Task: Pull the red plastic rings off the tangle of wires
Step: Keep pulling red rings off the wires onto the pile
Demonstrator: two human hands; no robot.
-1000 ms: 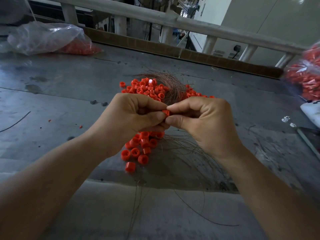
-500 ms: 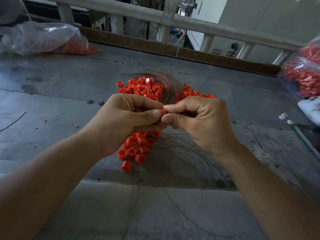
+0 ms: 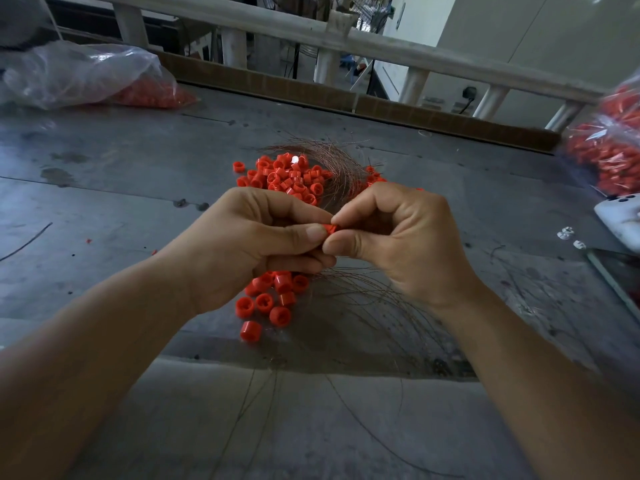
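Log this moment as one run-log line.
phase: ring removal | left hand: pinches red ring | right hand: pinches same ring | wire tangle: on table | loose red rings: heaped beside it

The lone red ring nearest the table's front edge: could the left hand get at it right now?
Probably yes. The lone ring lies uncovered close by the left hand. But it pinches another ring with the right hand, so it would have to let go first.

Glossy red plastic rings, thin coppery wires — dull, scuffed grey metal table
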